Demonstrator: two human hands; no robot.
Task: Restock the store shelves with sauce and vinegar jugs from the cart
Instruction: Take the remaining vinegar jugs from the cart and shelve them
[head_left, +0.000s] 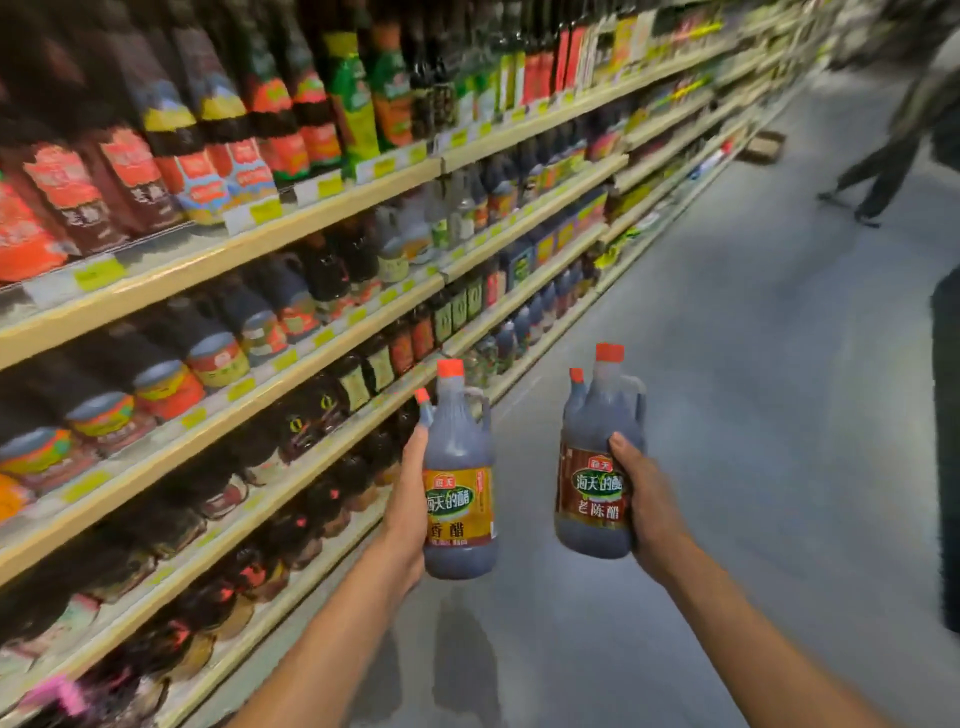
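A grocery store aisle: long tiered shelves (332, 218) packed with bottled sauces (171, 156) behind yellow price tags (98, 273).

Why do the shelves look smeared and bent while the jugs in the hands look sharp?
Head view: the wide-angle lens bows the shelves; their bottles at left are smeared, probably by head motion; the orange-labelled jug and brown-labelled jug are fairly sharp, labels readable; soft shadows lie on the floor below them.

Body in view: two arms only. left forearm (332, 639) and right forearm (753, 639) both bare, uncovered from frame edge to wrist. left hand (410, 499) and right hand (647, 499) bare too. Outlines slightly blurred.
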